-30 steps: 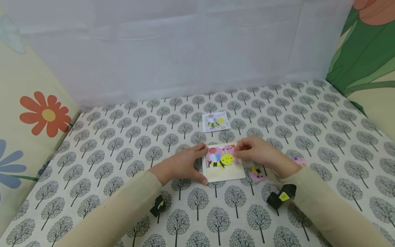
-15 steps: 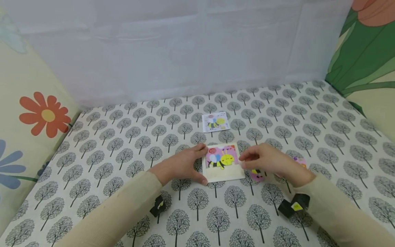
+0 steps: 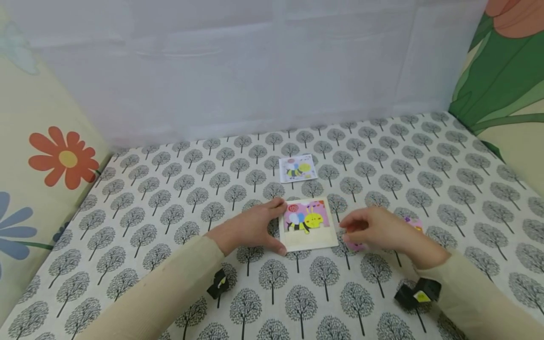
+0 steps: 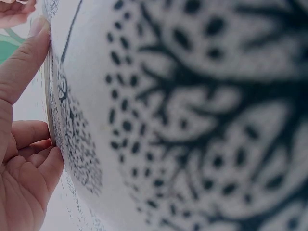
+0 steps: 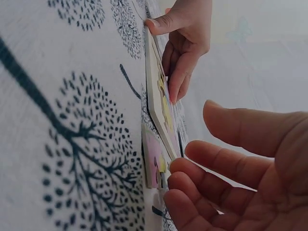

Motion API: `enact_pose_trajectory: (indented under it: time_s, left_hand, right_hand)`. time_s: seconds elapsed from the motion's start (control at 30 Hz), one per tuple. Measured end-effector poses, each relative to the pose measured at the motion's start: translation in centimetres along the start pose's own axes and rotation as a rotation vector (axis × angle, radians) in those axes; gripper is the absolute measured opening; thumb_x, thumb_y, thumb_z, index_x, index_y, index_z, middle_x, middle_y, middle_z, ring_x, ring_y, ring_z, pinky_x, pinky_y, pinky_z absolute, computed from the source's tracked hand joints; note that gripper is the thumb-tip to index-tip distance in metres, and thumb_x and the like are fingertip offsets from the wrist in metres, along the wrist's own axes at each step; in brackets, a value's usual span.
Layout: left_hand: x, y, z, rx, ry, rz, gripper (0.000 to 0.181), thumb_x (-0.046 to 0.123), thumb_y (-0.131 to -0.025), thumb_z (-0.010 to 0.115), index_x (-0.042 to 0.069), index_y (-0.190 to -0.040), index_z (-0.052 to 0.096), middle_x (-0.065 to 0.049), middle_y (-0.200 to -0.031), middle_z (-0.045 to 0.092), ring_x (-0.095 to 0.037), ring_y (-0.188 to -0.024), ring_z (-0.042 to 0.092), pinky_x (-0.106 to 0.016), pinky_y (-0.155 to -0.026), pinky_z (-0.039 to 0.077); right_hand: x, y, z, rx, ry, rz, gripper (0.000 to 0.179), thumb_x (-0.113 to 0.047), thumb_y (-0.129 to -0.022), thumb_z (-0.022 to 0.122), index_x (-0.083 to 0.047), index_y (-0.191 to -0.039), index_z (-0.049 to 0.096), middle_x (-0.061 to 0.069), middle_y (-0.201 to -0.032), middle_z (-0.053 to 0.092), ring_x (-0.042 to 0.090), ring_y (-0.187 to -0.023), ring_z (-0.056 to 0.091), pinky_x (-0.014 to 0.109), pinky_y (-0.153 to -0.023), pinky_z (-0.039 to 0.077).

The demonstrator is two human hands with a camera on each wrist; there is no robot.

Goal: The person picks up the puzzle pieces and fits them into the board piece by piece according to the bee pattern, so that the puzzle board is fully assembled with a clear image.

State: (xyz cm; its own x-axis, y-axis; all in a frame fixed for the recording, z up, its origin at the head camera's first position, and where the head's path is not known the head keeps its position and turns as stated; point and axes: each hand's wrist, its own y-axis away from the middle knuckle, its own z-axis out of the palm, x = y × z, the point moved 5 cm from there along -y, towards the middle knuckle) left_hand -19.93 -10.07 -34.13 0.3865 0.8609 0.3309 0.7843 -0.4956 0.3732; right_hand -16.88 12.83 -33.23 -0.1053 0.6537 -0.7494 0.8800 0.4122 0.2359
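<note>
A square jigsaw puzzle board (image 3: 312, 240) with a pale frame lies on the patterned cloth, its upper part filled with a yellow bee on pink and a bare strip along its near side. My left hand (image 3: 248, 227) grips the board's left side, thumb at the near corner and fingers at the far corner. To the right of the board, my right hand (image 3: 376, 231) hovers with loosely bent fingers, nothing between them. Beneath it lies a loose pink puzzle piece (image 5: 153, 159), mostly covered by the hand in the head view. Another pink piece (image 3: 414, 222) shows behind the right wrist.
Beyond the board lies a small picture card (image 3: 298, 168) with the same bee. The tree-patterned cloth (image 3: 170, 264) covers the table up to a white backdrop (image 3: 238, 71). Flower-printed panels (image 3: 51, 104) stand at both sides. Black straps sit at both wrists.
My right hand has drawn away from the board's upper right edge, moving right and nearer, over the loose pink piece. The left hand has stayed in place on the board.
</note>
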Motion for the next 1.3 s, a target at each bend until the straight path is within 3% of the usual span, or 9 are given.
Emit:
enact_pose_trajectory:
  time_s: [0.3, 0.7, 1.3]
  left_hand:
    - [-0.05, -0.03, 0.14, 0.0, -0.002, 0.003, 0.11, 0.052, -0.061, 0.079, 0.015, -0.147, 0.02, -0.002, -0.156, 0.007, -0.028, -0.141, 0.016, -0.042, -0.115, 0.017]
    - [0.07, -0.12, 0.1, -0.002, -0.006, 0.005, 0.111, 0.052, -0.061, 0.078, 0.015, -0.147, 0.02, -0.002, -0.156, 0.007, -0.028, -0.141, 0.016, -0.042, -0.114, 0.017]
    - [0.12, 0.13, -0.1, 0.0, -0.005, 0.001, 0.11, 0.051, -0.061, 0.079, 0.014, -0.147, 0.021, -0.002, -0.156, 0.007, -0.029, -0.141, 0.015, -0.043, -0.115, 0.016]
  right_hand:
    - [0.47, 0.22, 0.23, 0.019, 0.059, 0.041, 0.035, -0.015, -0.074, 0.075, -0.006, -0.107, 0.066, 0.001, -0.09, 0.063, 0.015, -0.083, 0.055, 0.033, -0.076, 0.05]
    - [0.39, -0.09, 0.56, 0.058, 0.151, 0.048, 0.032, -0.006, -0.064, 0.078, -0.008, -0.093, 0.066, 0.001, -0.081, 0.058, 0.015, -0.076, 0.052, 0.031, -0.071, 0.049]
    - [-0.16, -0.48, 0.73, 0.043, 0.204, 0.104, 0.028, -0.005, -0.063, 0.079, -0.011, -0.082, 0.059, 0.002, -0.076, 0.055, 0.017, -0.072, 0.049, 0.029, -0.066, 0.044]
